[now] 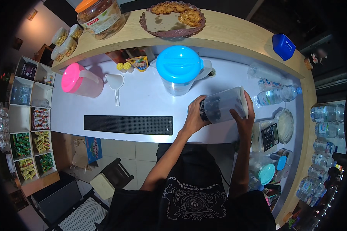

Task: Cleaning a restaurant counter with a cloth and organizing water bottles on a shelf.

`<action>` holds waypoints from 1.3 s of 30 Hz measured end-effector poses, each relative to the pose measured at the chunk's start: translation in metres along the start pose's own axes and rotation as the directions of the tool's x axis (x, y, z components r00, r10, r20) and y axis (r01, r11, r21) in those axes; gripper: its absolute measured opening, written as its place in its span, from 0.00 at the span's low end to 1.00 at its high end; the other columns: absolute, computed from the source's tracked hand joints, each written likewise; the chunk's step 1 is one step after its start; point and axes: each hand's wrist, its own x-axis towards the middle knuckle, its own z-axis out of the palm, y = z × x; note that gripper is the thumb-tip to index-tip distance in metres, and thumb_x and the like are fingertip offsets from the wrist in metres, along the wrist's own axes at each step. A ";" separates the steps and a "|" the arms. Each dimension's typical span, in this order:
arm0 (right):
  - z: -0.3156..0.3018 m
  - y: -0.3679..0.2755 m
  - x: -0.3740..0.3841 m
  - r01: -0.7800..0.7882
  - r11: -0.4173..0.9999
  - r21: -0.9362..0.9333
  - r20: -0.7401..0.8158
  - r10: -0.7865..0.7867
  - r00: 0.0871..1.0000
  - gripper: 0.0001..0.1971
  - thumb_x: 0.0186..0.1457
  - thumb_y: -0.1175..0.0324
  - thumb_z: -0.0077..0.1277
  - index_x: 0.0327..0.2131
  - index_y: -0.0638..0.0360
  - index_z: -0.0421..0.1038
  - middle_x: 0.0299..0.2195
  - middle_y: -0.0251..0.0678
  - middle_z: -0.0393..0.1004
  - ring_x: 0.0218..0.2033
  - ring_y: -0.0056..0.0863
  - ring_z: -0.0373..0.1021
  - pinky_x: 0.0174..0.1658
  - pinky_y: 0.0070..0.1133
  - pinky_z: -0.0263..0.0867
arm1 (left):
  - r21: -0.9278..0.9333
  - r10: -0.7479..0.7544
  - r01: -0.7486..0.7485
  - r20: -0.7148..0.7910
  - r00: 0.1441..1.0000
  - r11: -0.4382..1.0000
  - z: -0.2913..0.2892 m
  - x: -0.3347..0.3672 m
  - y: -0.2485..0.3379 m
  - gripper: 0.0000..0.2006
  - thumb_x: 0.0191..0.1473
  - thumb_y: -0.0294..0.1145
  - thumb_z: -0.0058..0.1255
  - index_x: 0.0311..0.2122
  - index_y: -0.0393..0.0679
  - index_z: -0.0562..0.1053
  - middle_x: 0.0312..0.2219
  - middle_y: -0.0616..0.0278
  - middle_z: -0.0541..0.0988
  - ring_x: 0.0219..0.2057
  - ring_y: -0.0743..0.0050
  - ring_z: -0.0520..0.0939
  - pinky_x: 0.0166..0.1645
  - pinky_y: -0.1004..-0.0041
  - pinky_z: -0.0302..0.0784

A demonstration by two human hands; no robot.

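Note:
Between my two hands is a clear plastic jar point(224, 104), tilted onto its side above the white counter point(142, 102). Dark contents or a dark base show at its left end, too unclear to name; a whitish lid or rim point(244, 102) is at its right end. My left hand point(195, 116) is wrapped round the dark end. Closed on the pale end is my right hand point(245, 115), fingers at the rim and thumb along the side. Just beyond the jar stands a clear pitcher with a blue lid point(178, 71), touched by neither hand.
Left on the counter are a pink-lidded pitcher point(81, 81), a white funnel point(115, 85) and a black rubber mat point(128, 124). Water bottles point(278, 95) and a calculator point(269, 137) lie to the right. A raised wooden ledge point(235, 29) holds a basket of fried food point(172, 19).

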 end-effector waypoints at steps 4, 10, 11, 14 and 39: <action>0.000 -0.002 -0.002 0.081 0.995 -0.050 -0.005 -0.081 0.997 0.44 0.44 0.65 0.71 0.63 0.63 0.61 0.62 0.46 0.63 0.61 0.40 0.63 0.63 0.32 0.61 | 0.015 0.012 -0.012 0.009 1.000 1.000 -0.002 0.001 0.004 0.55 0.26 0.30 0.78 0.63 0.41 0.57 0.59 0.48 0.68 0.59 0.42 0.69 0.64 0.52 0.61; -0.001 -0.009 -0.008 0.078 0.996 -0.036 -0.046 -0.080 0.996 0.45 0.42 0.66 0.71 0.64 0.62 0.60 0.63 0.48 0.62 0.63 0.42 0.61 0.63 0.35 0.60 | 0.119 0.046 -0.039 -0.054 0.997 0.992 0.000 -0.001 0.015 0.51 0.26 0.29 0.77 0.61 0.38 0.61 0.56 0.46 0.70 0.56 0.40 0.71 0.61 0.54 0.69; 0.000 -0.012 -0.008 0.078 0.996 -0.035 -0.046 -0.079 0.996 0.45 0.42 0.66 0.71 0.64 0.62 0.60 0.63 0.48 0.62 0.63 0.42 0.61 0.63 0.35 0.60 | 0.119 0.045 -0.038 -0.054 0.998 0.992 0.000 0.001 0.013 0.51 0.26 0.29 0.77 0.61 0.38 0.61 0.56 0.46 0.70 0.56 0.40 0.71 0.61 0.54 0.69; 0.005 -0.021 -0.008 0.200 0.969 -0.144 -0.020 -0.205 0.979 0.46 0.41 0.66 0.72 0.64 0.60 0.60 0.63 0.50 0.61 0.63 0.46 0.61 0.64 0.37 0.60 | 0.047 0.005 -0.006 0.004 1.000 0.999 0.000 0.009 0.008 0.46 0.28 0.30 0.76 0.58 0.39 0.66 0.55 0.45 0.71 0.57 0.40 0.71 0.61 0.54 0.68; 0.051 -0.038 -0.018 0.265 0.861 -0.434 0.119 -0.236 0.964 0.48 0.37 0.55 0.74 0.64 0.53 0.63 0.66 0.49 0.56 0.62 0.53 0.61 0.57 0.42 0.68 | -0.150 -0.074 0.079 0.038 0.997 0.986 0.001 -0.020 -0.029 0.71 0.29 0.40 0.80 0.71 0.38 0.37 0.66 0.45 0.59 0.68 0.43 0.58 0.71 0.54 0.55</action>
